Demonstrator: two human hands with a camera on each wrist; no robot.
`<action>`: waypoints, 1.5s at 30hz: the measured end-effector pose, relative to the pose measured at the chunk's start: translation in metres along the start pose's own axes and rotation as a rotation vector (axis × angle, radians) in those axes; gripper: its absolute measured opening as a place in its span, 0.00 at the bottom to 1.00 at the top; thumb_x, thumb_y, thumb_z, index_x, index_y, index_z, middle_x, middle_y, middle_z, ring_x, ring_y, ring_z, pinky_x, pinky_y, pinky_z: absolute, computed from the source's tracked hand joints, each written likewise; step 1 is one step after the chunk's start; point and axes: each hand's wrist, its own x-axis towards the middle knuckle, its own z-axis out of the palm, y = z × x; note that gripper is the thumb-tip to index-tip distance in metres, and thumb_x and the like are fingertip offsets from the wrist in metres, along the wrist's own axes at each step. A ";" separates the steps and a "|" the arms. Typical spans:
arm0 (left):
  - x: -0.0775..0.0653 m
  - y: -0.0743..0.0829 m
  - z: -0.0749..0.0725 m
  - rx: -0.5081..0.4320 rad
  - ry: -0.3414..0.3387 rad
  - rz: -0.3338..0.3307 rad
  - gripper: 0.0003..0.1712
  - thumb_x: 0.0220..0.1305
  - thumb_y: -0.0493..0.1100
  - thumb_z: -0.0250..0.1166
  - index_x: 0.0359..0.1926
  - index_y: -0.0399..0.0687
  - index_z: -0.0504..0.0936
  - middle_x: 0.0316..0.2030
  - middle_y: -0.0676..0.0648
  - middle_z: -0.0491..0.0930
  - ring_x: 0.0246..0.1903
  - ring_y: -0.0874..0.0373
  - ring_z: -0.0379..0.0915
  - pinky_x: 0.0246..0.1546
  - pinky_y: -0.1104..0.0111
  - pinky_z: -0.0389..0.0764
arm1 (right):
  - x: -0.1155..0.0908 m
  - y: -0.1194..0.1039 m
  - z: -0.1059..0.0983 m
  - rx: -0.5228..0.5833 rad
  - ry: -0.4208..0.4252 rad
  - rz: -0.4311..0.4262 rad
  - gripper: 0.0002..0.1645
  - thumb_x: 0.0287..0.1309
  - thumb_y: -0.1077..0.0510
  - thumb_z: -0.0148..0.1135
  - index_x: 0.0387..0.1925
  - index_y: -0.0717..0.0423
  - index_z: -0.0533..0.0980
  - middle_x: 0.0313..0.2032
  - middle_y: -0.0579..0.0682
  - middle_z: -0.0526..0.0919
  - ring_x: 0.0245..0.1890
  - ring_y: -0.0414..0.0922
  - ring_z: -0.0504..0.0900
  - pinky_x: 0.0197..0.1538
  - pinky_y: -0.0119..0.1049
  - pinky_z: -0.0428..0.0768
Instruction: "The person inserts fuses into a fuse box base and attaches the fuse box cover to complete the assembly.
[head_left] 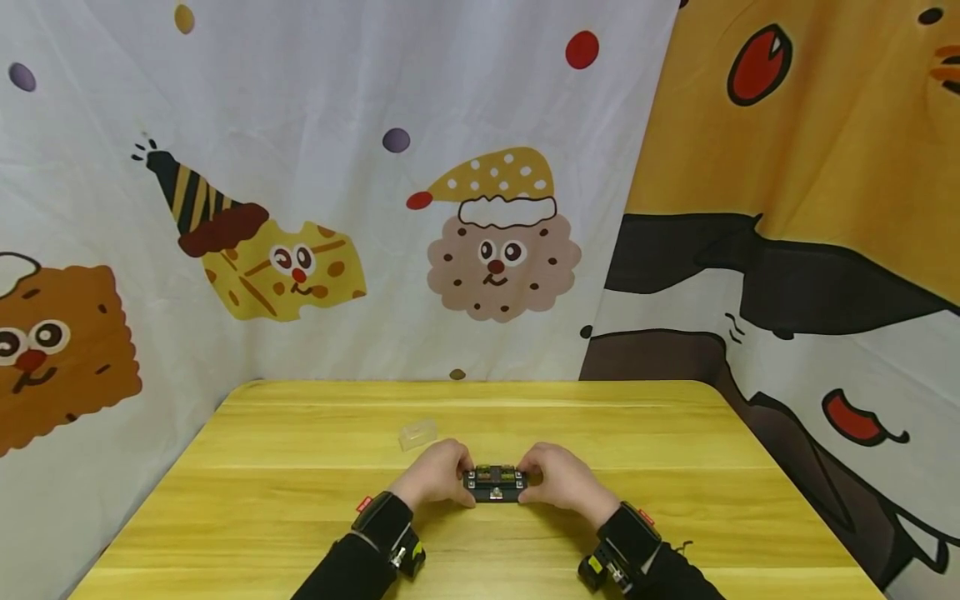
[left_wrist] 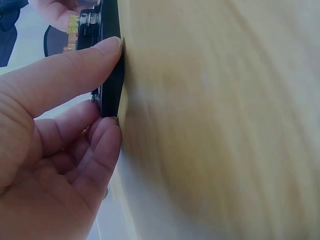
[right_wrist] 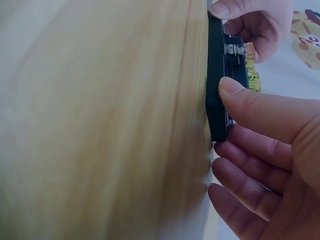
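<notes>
A black fuse block [head_left: 496,495] lies on the wooden table in front of me, with small yellow and orange fuses on top and metal screw terminals. My left hand [head_left: 437,473] holds its left end; in the left wrist view the thumb presses the near side while the curled fingers touch the end. Opposite, my right hand [head_left: 561,478] grips the right end. The right wrist view shows the thumb on the near side of the fuse block [right_wrist: 215,85], with the index finger around its end and the other fingers loosely bent below.
Beyond the left hand, a clear plastic cover [head_left: 417,434] rests on the table [head_left: 315,500]. A printed cloth [head_left: 337,100] with cartoon figures hangs behind the table's far edge and along its sides.
</notes>
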 end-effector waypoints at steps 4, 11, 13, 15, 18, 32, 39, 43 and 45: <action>-0.001 0.002 0.001 0.014 0.007 0.012 0.21 0.41 0.37 0.83 0.36 0.41 0.82 0.26 0.52 0.72 0.25 0.61 0.64 0.34 0.66 0.72 | 0.001 0.000 -0.001 0.017 -0.001 0.015 0.23 0.41 0.51 0.82 0.40 0.53 0.83 0.36 0.42 0.80 0.36 0.41 0.78 0.43 0.42 0.77; -0.004 0.005 0.002 0.068 0.011 0.030 0.21 0.41 0.38 0.82 0.35 0.40 0.81 0.27 0.53 0.70 0.27 0.60 0.64 0.35 0.66 0.72 | 0.001 -0.001 -0.001 0.042 -0.014 0.039 0.23 0.40 0.52 0.83 0.39 0.54 0.84 0.35 0.42 0.80 0.35 0.41 0.77 0.43 0.43 0.77; -0.003 0.006 0.001 0.089 0.010 0.029 0.22 0.41 0.39 0.83 0.36 0.40 0.82 0.28 0.53 0.69 0.28 0.61 0.64 0.35 0.66 0.72 | 0.001 -0.001 -0.001 0.046 -0.018 0.043 0.23 0.40 0.52 0.83 0.39 0.53 0.83 0.35 0.42 0.80 0.35 0.41 0.77 0.43 0.43 0.77; -0.004 0.006 0.000 0.095 0.001 0.028 0.24 0.41 0.40 0.83 0.39 0.39 0.82 0.29 0.53 0.70 0.29 0.60 0.65 0.36 0.65 0.73 | 0.002 0.000 -0.001 0.050 -0.022 0.044 0.23 0.40 0.51 0.82 0.40 0.53 0.83 0.36 0.41 0.80 0.36 0.41 0.78 0.43 0.43 0.77; -0.005 0.006 -0.002 0.081 -0.013 0.022 0.27 0.41 0.40 0.82 0.43 0.36 0.81 0.31 0.50 0.72 0.30 0.60 0.67 0.38 0.64 0.74 | 0.001 0.001 0.000 0.049 -0.028 0.043 0.23 0.41 0.51 0.82 0.40 0.52 0.83 0.36 0.41 0.80 0.37 0.41 0.78 0.44 0.43 0.78; -0.002 -0.005 -0.027 0.171 0.240 -0.125 0.27 0.48 0.42 0.78 0.49 0.35 0.82 0.40 0.41 0.81 0.40 0.47 0.78 0.42 0.55 0.78 | -0.001 0.001 -0.001 0.040 -0.024 0.016 0.23 0.43 0.51 0.81 0.41 0.53 0.83 0.38 0.42 0.81 0.38 0.43 0.80 0.45 0.43 0.78; -0.003 -0.014 -0.039 0.234 0.330 -0.216 0.25 0.49 0.44 0.78 0.47 0.36 0.84 0.44 0.38 0.82 0.45 0.41 0.78 0.45 0.52 0.78 | -0.001 0.001 -0.002 0.039 -0.025 0.005 0.23 0.43 0.52 0.81 0.41 0.54 0.83 0.38 0.43 0.81 0.38 0.44 0.80 0.45 0.43 0.78; -0.003 -0.022 -0.043 0.276 0.377 -0.247 0.26 0.47 0.45 0.78 0.46 0.35 0.84 0.42 0.37 0.81 0.44 0.40 0.78 0.44 0.51 0.78 | 0.000 0.001 -0.002 0.035 -0.023 0.010 0.23 0.42 0.51 0.81 0.41 0.53 0.83 0.38 0.42 0.81 0.38 0.43 0.80 0.45 0.43 0.78; -0.003 -0.027 -0.045 0.297 0.381 -0.268 0.26 0.45 0.45 0.78 0.45 0.35 0.84 0.41 0.37 0.81 0.42 0.41 0.78 0.42 0.52 0.78 | 0.000 0.002 -0.002 0.033 -0.023 0.009 0.23 0.42 0.51 0.81 0.41 0.53 0.83 0.38 0.42 0.81 0.38 0.43 0.80 0.45 0.42 0.78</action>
